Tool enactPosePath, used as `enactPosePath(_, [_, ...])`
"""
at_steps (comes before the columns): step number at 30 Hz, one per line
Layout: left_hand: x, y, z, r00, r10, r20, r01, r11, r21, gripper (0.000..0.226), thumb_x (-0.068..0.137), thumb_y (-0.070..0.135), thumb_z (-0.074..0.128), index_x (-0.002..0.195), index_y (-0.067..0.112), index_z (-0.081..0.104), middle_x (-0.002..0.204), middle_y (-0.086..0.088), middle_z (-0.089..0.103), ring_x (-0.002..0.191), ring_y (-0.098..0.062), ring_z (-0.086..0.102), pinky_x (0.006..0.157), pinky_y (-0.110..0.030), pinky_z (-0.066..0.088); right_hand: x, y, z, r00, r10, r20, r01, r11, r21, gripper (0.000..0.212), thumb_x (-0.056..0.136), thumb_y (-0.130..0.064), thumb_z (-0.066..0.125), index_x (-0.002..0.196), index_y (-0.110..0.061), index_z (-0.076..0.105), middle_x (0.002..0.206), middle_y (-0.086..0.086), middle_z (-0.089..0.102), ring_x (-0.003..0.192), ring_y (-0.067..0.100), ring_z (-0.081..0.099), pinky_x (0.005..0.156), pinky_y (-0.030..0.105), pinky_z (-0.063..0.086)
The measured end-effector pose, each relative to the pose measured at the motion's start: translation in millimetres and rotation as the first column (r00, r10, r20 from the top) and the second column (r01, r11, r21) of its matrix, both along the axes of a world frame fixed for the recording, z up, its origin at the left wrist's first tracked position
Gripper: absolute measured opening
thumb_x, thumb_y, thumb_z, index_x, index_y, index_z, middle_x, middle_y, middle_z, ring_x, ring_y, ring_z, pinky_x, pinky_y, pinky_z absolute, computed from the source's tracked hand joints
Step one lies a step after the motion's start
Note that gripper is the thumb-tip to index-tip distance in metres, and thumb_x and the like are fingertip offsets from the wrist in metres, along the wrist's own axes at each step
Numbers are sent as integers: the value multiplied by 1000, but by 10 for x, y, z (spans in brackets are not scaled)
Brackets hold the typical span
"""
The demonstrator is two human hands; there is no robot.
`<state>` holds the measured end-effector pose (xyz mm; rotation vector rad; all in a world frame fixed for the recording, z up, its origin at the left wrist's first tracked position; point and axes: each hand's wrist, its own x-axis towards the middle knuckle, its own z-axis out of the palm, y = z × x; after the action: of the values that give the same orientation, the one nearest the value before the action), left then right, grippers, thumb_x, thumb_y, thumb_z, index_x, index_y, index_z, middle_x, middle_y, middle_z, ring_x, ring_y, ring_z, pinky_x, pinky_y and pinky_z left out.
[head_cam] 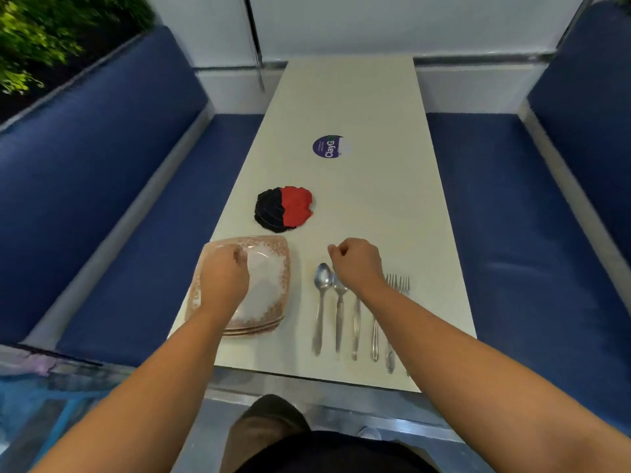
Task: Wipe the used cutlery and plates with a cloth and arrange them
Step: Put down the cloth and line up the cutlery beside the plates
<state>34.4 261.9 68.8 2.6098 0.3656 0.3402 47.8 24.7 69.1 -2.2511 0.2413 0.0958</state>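
Observation:
A stack of square plates (269,281) with a pink patterned rim sits at the near left of the cream table (375,216). My left hand (223,278) hovers over the stack, fingers curled, holding nothing. To the right lies a row of cutlery: spoons (321,295) and forks (397,285), handles toward me. My right hand (356,262) is above the cutlery heads in a loose fist, empty. A crumpled black and red cloth (283,209) rests on the table just beyond the plates, untouched by either hand.
A round purple sticker (329,146) lies farther up the table. Blue padded benches (112,199) flank the table on both sides, and another bench (532,216) is on the right. A white wall closes the far end. Green plants (30,39) are at the upper left.

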Motion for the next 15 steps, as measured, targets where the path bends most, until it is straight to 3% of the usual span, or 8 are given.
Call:
enactPosePath(3, [38,492,-104,990,93,-105,-86,994,74,20,100,22,53,99,10,70,96,-8,69,87,-29,60,72,-44,56,172,417,-25,988,124,-87,-131,989,-74,38,96,-35,54,75,-6,67,76,9,69,79,29,63,73,35,53])
enactPosePath(5, [52,758,-191,977,130,-170,-114,988,103,25,98,20,53,79,11,64,85,-13,66,77,-30,58,64,-43,53,265,646,-50,974,162,-161,-182,976,-120,38,96,-31,53,66,-8,56,68,6,60,74,28,59,59,29,45])
enactPosePath(7, [65,973,-277,962,160,-221,-148,986,72,36,95,17,53,60,15,44,69,-14,55,60,-22,42,49,-31,35,322,824,-68,963,153,-223,-190,969,-159,35,96,-23,55,63,-12,47,71,4,56,68,23,54,50,25,34])
enactPosePath(9, [87,1100,-343,949,150,-278,-148,989,30,36,93,15,54,61,15,38,64,-6,45,58,-18,34,49,-28,25,319,934,-52,951,126,-284,-189,959,-209,27,94,-13,55,68,-11,50,84,8,62,72,22,56,56,26,41])
enactPosePath(12, [140,1235,-449,928,131,-348,-145,989,-15,30,93,19,54,66,7,55,63,-6,55,58,-19,42,52,-32,34,265,1066,-37,926,120,-357,-231,930,-286,12,94,-5,52,90,-3,63,95,10,65,92,27,66,69,30,46])
enactPosePath(15, [126,1246,-454,926,76,-371,-103,993,-54,43,97,20,51,56,9,46,54,-5,46,51,-19,36,47,-29,28,220,1138,-79,923,102,-372,-236,912,-336,16,92,-6,49,78,-11,55,100,7,68,95,26,66,82,31,51])
